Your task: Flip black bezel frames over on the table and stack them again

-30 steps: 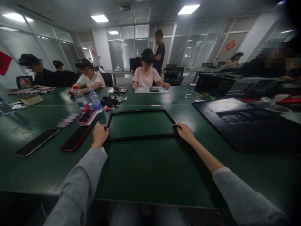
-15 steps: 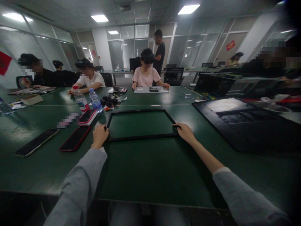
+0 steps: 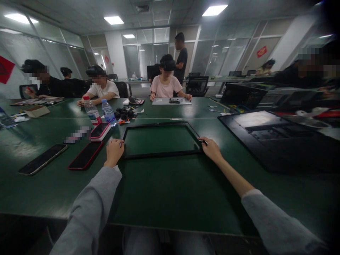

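Note:
A thin black rectangular frame (image 3: 162, 154), like a monitor bezel, is held over the green table by its two short sides. My left hand (image 3: 115, 152) is closed on its left side, thumb on top. On the opposite side my right hand (image 3: 211, 148) grips the right edge, fingers pinched around it. Bare green tabletop shows through the frame's opening. Left of my left hand lies a phone in a red case (image 3: 85, 156). Whether the frame's far edge touches the table, I cannot tell.
A water bottle (image 3: 108, 112) and a red-capped bottle (image 3: 92, 111) stand beyond my left hand. Another phone (image 3: 44, 159) lies further left. A large black panel (image 3: 265, 141) lies at right. Across the table a person in a pink shirt (image 3: 166, 86) handles a flat grey panel (image 3: 162, 101).
The frame's far edge has risen slightly, and my right hand has turned a little on its side. Both hands keep their hold; the view has shifted slightly.

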The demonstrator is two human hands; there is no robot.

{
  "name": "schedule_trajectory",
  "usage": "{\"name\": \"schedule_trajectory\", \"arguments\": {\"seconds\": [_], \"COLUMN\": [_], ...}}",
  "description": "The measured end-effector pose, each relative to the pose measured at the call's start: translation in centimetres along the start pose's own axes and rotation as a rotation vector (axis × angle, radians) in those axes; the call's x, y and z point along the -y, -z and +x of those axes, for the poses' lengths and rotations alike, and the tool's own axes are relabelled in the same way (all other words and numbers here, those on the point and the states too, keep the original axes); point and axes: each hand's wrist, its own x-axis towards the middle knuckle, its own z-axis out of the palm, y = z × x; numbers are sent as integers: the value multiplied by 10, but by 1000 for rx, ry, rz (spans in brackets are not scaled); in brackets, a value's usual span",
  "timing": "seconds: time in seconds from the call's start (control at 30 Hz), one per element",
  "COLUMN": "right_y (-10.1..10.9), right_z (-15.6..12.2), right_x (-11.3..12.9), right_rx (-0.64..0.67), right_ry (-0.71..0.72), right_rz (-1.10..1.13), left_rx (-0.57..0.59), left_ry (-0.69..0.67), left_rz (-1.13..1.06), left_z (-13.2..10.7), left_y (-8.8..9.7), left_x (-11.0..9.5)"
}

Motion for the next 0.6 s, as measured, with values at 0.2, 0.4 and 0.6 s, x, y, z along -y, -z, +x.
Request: {"name": "schedule_trajectory", "arguments": {"seconds": [0.2, 0.4, 0.6], "right_y": [-2, -6, -5], "right_z": [0, 1, 1], "right_x": [-1, -8, -4], "right_rx": [44, 28, -15], "right_ry": [8, 45, 75], "right_rz": [-43, -52, 1], "left_rx": [4, -5, -54], "left_ry": [-9, -64, -116], "left_rz": [-14, -45, -107], "left_z": [0, -2, -4], "left_y": [1, 1, -1], "left_x": [-1, -1, 3]}}
